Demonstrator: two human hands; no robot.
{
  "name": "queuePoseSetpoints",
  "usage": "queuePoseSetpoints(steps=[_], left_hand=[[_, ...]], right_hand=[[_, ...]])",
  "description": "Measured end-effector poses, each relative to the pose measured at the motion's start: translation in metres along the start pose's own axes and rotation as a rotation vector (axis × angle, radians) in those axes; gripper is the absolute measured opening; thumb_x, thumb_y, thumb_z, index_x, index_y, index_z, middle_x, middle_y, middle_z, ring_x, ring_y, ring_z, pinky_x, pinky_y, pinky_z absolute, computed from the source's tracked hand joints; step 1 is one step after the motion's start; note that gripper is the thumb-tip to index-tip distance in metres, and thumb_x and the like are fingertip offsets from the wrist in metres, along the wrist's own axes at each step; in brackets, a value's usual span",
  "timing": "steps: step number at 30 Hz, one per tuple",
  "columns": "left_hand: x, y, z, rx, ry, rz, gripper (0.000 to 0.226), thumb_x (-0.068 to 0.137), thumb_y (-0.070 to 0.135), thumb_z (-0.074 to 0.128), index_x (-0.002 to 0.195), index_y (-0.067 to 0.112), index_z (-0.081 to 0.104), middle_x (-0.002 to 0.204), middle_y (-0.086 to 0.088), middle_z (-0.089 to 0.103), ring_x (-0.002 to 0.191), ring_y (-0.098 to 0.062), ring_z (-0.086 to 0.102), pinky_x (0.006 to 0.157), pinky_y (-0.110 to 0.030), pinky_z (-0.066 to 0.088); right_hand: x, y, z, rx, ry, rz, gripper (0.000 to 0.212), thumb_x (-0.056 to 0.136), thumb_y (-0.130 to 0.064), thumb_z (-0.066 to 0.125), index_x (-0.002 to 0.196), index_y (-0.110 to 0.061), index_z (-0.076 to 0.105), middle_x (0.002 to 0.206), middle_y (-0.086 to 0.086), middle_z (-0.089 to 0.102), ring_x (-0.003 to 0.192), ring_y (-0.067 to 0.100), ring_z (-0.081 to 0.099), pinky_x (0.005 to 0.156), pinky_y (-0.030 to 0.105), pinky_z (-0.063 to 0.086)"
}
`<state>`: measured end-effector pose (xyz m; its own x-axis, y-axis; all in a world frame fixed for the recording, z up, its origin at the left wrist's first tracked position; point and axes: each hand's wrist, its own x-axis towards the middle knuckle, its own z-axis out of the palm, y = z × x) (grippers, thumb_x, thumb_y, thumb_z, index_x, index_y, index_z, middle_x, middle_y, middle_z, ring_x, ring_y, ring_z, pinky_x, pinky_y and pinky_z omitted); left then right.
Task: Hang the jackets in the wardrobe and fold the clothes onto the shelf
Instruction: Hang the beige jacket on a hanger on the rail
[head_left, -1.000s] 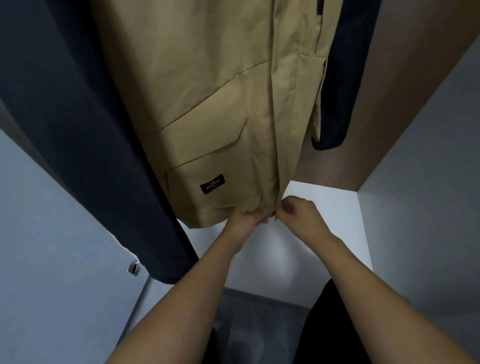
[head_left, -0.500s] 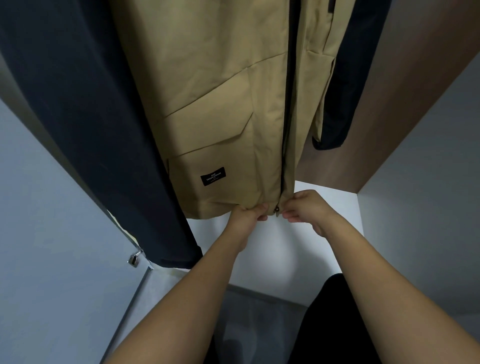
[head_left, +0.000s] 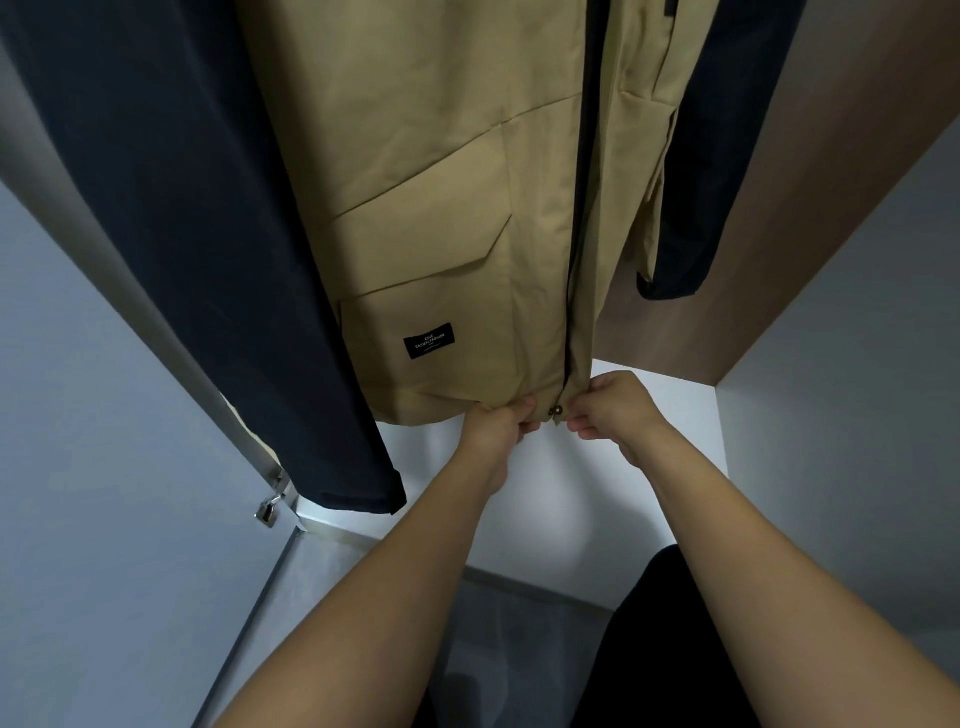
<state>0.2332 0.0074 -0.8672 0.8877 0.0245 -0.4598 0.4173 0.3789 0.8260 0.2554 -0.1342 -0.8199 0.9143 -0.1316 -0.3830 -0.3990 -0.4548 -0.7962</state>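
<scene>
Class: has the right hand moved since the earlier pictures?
Yes. The right hand, pinching the tan jacket hem, shifted rightwards from the left hand, opening a gap.

Tan jacket (head_left: 441, 171) with black label (head_left: 429, 340), navy coat (head_left: 171, 218), white shelf (head_left: 613, 467)

Both bare forearms are raised forward and upward, converging toward the middle. The left hand (head_left: 500, 422) is curled, its fingers pinched on the bottom hem of a hanging tan cotton jacket (head_left: 441, 197). The right hand (head_left: 615, 405) is curled just beside it, pinched on the opposite hem edge.
</scene>
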Motion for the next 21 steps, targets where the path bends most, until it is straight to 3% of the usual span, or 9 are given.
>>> queuePoseSetpoints(steps=[4, 7, 11, 14, 17, 21], left_hand=[[-0.003, -0.002, 0.002, -0.013, 0.017, 0.017, 0.022, 0.094, 0.01, 0.064, 0.116, 0.006, 0.063, 0.102, -0.007, 0.067, 0.074, -0.014, 0.063, 0.079, -0.024, 0.05], [-0.004, 0.0, 0.004, -0.03, 0.037, -0.013, 0.008, 0.094, 0.01, 0.065, 0.101, 0.011, 0.064, 0.092, -0.004, 0.067, 0.071, -0.014, 0.062, 0.077, -0.025, 0.05], [-0.003, 0.003, 0.005, -0.021, 0.051, -0.016, 0.011, 0.093, 0.01, 0.066, 0.104, 0.01, 0.064, 0.093, -0.003, 0.066, 0.071, -0.012, 0.061, 0.071, -0.02, 0.05], [-0.005, 0.004, 0.001, 0.037, 0.037, 0.04, 0.007, 0.092, 0.007, 0.067, 0.09, 0.013, 0.067, 0.086, -0.001, 0.067, 0.071, -0.012, 0.061, 0.069, -0.017, 0.052], [-0.005, 0.003, -0.004, 0.157, 0.006, 0.098, 0.016, 0.089, 0.003, 0.069, 0.081, 0.017, 0.067, 0.079, 0.003, 0.066, 0.075, -0.011, 0.059, 0.071, -0.017, 0.049], [-0.007, -0.002, -0.008, 0.242, -0.046, 0.137, 0.023, 0.086, -0.004, 0.069, 0.088, 0.018, 0.066, 0.084, 0.006, 0.066, 0.076, -0.004, 0.058, 0.061, -0.005, 0.046]], right_hand=[[-0.001, 0.0, 0.002, -0.03, 0.013, -0.029, 0.011, 0.077, 0.006, 0.06, 0.082, 0.004, 0.07, 0.079, 0.021, 0.073, 0.067, 0.027, 0.069, 0.075, 0.041, 0.06], [-0.004, -0.003, 0.004, -0.261, 0.048, -0.131, 0.011, 0.074, 0.001, 0.06, 0.08, 0.001, 0.069, 0.072, 0.013, 0.072, 0.071, 0.028, 0.068, 0.069, 0.036, 0.057], [-0.006, -0.007, 0.007, -0.429, 0.048, -0.19, 0.014, 0.073, -0.003, 0.057, 0.079, 0.002, 0.068, 0.074, 0.012, 0.07, 0.074, 0.028, 0.066, 0.062, 0.032, 0.052], [-0.006, -0.012, 0.004, -0.264, -0.023, -0.133, 0.017, 0.075, -0.005, 0.056, 0.077, 0.002, 0.071, 0.073, 0.015, 0.073, 0.074, 0.031, 0.071, 0.07, 0.038, 0.059], [-0.01, -0.02, 0.001, -0.039, -0.101, -0.014, 0.035, 0.091, -0.021, 0.044, 0.089, 0.003, 0.07, 0.082, 0.02, 0.074, 0.079, 0.032, 0.073, 0.077, 0.039, 0.06], [-0.017, -0.04, -0.003, -0.11, -0.168, 0.077, 0.053, 0.097, -0.031, 0.028, 0.1, 0.002, 0.069, 0.085, 0.014, 0.075, 0.087, 0.029, 0.069, 0.08, 0.034, 0.052]])
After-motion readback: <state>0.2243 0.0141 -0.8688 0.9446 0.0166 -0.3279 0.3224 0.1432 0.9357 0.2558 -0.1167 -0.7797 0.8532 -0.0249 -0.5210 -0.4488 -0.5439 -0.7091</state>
